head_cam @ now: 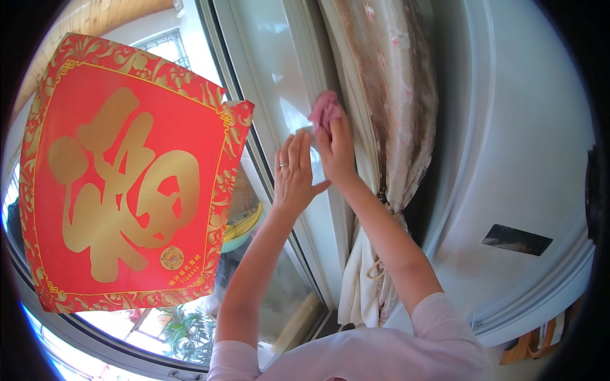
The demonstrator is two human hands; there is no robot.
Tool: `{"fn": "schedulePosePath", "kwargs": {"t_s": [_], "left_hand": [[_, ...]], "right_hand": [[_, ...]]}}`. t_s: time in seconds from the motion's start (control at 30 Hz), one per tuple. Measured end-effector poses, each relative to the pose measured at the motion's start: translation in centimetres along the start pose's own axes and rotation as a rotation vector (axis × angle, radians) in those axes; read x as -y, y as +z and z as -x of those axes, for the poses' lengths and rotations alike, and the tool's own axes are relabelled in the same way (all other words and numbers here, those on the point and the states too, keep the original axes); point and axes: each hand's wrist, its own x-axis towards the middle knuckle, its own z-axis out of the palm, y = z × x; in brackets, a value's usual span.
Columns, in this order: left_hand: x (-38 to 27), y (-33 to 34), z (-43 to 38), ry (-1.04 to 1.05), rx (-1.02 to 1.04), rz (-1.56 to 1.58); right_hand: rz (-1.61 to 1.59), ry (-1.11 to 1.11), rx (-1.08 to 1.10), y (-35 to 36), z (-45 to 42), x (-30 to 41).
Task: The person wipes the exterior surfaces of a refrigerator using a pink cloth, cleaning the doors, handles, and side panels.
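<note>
In my right hand (339,155) is a crumpled pink cloth (326,110), pressed against the edge of a white glossy door-frame panel (267,71). Just left of it, my left hand (293,174) lies flat on the same panel, fingers extended upward and thumb spread, a ring on one finger; it holds nothing. A large red paper poster (109,190) with a gold Chinese character and a floral gold border is on the glass door pane left of my hands. Its upper right corner is torn.
Tied floral and cream curtains (400,105) hang right of my hands, beside a large white appliance (519,143) with a dark rectangular label. Through the glass, a bowl of bananas (244,226) and a green plant (190,333) show.
</note>
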Motion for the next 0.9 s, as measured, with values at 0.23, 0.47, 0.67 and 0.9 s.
{"fn": "schedulePosePath", "kwargs": {"t_s": [0.23,0.47,0.67,0.9], "left_hand": [[-1.2,0.2,-8.3,-0.128,-0.387,0.129],[0.2,2.8,-9.2,-0.144,-0.549,0.079],[-1.8,2.3,-9.9,-0.139,-0.480,0.117],[-0.1,2.3,-8.9,-0.163,-0.486,0.086]], "right_hand": [[0.083,0.023,0.122,0.5,-13.3,1.6],[0.128,-0.204,0.026,2.4,-10.9,2.3],[0.144,-0.218,-0.010,2.8,-23.1,3.4],[0.199,-0.341,-0.099,4.9,-18.2,2.0]]}}
